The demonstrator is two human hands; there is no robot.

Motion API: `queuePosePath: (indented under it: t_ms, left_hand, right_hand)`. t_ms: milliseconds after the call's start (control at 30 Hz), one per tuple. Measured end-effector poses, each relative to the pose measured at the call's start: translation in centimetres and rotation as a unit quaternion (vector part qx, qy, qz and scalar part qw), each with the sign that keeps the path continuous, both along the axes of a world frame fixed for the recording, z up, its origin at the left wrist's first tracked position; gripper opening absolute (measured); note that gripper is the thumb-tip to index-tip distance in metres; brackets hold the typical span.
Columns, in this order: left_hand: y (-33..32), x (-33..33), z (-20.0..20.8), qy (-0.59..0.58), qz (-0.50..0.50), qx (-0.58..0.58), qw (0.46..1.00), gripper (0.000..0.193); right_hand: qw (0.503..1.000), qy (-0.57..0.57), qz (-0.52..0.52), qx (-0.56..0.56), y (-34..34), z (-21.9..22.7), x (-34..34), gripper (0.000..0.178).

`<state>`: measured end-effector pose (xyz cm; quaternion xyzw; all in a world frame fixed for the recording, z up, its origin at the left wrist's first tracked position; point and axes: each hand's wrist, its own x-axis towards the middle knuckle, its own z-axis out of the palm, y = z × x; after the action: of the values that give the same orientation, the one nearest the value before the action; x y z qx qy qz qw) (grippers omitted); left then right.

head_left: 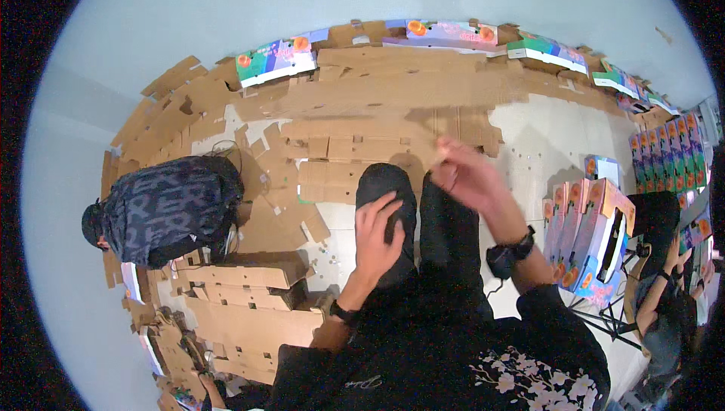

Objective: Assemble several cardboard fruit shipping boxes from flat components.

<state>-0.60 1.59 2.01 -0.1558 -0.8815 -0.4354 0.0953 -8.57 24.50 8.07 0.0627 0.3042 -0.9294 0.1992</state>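
My left hand (375,239) lies on my left knee (384,181) with its fingers spread, holding nothing that I can see. Above my right thigh (447,233) my right hand (472,177) is raised. Its fingers are loosely bent and apart, slightly blurred, and no object shows in them. A dark watch (513,251) sits on the right wrist, and a black band (343,311) on the left. Beyond my knees, flattened brown cardboard (340,177) covers the floor; neither hand touches it.
At left stands a dark patterned backpack (174,211). Folded cardboard (257,328) lies below it. To my right are colourful fruit-printed boxes (593,230) and a taller stack (668,154). More printed boxes (276,62) line the wall. Another person (664,320) sits at far right; another's arm (211,390) shows lower left.
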Motion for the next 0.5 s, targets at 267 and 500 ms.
queuePosePath:
  t_ms: [267,500]
  left_hand:
    - [6.5,-0.2,2.6,0.137,0.009,0.007,0.991,0.090]
    - [4.8,-0.9,4.6,0.017,0.093,-0.021,0.995,0.072]
  right_hand:
    - [0.933,0.155,0.296,0.134,-12.9,4.5,10.1,0.020]
    - [0.907,0.207,0.339,0.143,-12.3,1.8,12.9,0.016]
